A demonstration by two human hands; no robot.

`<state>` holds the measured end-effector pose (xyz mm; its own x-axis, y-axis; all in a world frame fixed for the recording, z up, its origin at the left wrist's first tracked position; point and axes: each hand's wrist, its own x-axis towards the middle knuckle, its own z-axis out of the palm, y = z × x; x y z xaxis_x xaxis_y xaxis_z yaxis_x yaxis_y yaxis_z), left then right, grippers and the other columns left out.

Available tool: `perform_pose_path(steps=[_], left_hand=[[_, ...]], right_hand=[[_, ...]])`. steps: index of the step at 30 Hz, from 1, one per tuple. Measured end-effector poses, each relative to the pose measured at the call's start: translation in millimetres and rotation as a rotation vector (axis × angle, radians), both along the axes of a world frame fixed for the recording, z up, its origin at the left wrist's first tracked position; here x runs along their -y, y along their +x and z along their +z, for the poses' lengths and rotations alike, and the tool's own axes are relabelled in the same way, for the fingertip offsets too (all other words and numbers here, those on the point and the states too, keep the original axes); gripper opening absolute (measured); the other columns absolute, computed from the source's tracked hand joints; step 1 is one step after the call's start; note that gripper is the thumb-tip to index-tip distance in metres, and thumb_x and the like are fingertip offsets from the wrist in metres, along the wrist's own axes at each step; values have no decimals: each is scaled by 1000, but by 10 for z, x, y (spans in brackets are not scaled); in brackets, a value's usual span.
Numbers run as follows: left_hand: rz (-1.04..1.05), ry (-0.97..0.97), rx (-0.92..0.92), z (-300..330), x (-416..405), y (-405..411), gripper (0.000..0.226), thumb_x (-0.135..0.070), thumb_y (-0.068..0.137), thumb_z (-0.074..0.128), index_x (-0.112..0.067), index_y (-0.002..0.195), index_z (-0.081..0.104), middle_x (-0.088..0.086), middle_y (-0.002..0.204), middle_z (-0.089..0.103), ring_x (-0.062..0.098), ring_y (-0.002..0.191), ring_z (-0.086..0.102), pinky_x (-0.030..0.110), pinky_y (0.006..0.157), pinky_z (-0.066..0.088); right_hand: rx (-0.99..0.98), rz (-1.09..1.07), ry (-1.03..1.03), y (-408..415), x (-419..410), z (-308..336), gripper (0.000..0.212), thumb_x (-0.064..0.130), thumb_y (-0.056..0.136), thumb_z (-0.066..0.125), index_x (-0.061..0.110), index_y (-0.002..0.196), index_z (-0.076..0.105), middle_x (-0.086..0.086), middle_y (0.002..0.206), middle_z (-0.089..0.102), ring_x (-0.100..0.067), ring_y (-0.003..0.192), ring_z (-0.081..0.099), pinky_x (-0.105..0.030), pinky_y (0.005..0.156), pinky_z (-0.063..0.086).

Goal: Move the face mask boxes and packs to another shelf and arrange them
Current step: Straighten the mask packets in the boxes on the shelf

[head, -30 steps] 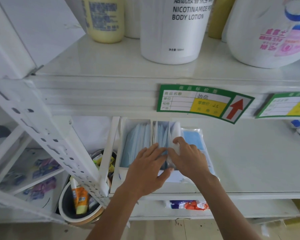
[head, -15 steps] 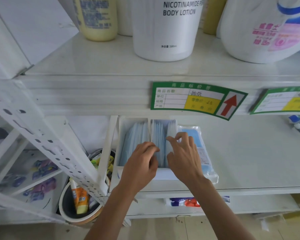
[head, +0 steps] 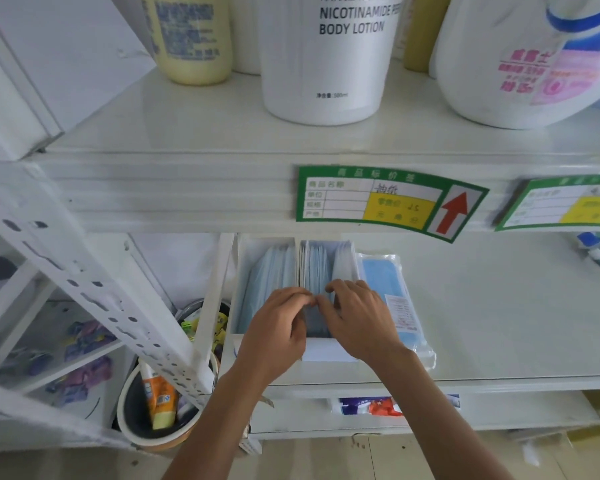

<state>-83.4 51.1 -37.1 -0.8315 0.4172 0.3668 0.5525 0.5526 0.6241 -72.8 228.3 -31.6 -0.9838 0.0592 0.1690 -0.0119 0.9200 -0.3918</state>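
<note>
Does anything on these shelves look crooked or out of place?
Yes. The green price label on the upper shelf edge sits tilted, its right end dropping below the rail. The flat pack of blue masks lies loose beside the two open mask boxes, angled rather than squared. Nothing looks spilled or torn.

upper shelf: body lotion bottle (head: pixel 329 57) | yellow bottle (head: pixel 191 36) | price tag (head: pixel 388 200)

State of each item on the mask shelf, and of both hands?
Left mask box: open-topped, masks upright.
Right mask box: open-topped, masks upright.
Mask pack: sealed, lying flat beside it.
Left hand: fingers curled at masks.
Right hand: fingers curled at masks.
</note>
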Motion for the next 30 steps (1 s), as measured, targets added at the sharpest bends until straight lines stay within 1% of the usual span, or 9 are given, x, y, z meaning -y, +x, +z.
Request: perform_pose_path(steps=[3,6,9,14,19,21,24,27,30], left_hand=[[7,37,-1,22,7,14,19,-4,95,60,-16,108,66,-6,110,64,9,105,61,29,90,53],[17,54,-95,43,-2,72,12,-11,95,60,-13,106,65,-3,105,64,11,100,60,27,85,52],[90,12,-176,45,45,118,19,-18,97,53,-13,110,65,-3,105,66,10,97,60,18,80,49],[193,-213,-121,81,198,111,35,-19,97,51,-20,132,54,-6,109,69,13,86,65,21,67,45],[213,-249,-32,116,319,81,48,-15,95,54,-25,140,41,-6,119,62,14,84,63,23,63,40],[206,-259,-24,110,352,69,39,-13,95,56,-23,133,50,-5,117,62,15,93,63,23,66,44],[245,-277,-15,103,385,37,22,-15,96,58,-19,117,62,-6,110,64,14,104,59,23,70,47],[237,-271,-8,129,380,43,16,-12,96,58,-16,109,67,-5,102,67,16,103,59,28,71,53],[236,-243,6,148,369,69,23,-3,91,61,-14,110,66,-1,103,67,20,96,63,28,70,53]], right_hand=[[43,-23,-17,-14,3,11,58,67,97,33,24,132,50,4,103,69,-19,105,56,-39,91,47],[56,-13,-22,-4,28,25,66,71,95,36,24,142,41,3,108,69,-20,107,56,-41,94,48],[60,-7,-56,-7,35,42,60,62,96,43,26,144,36,4,105,68,-20,105,55,-41,94,47],[25,41,-93,9,19,21,48,41,98,45,33,145,38,11,86,63,-15,91,50,-39,83,50],[8,31,-49,13,24,-23,44,43,100,42,33,143,40,8,99,60,-15,91,48,-34,83,44],[-29,9,54,22,41,-21,42,46,100,43,31,139,45,5,112,56,-18,97,48,-32,82,37],[-213,1,96,45,101,17,35,38,96,52,24,127,61,-1,120,56,-23,105,50,-38,84,42],[-343,197,38,45,281,89,30,25,95,53,21,120,67,0,124,60,-23,115,51,-39,90,42],[-244,372,70,10,519,136,32,24,94,49,19,119,68,2,124,66,-21,116,53,-39,96,42]])
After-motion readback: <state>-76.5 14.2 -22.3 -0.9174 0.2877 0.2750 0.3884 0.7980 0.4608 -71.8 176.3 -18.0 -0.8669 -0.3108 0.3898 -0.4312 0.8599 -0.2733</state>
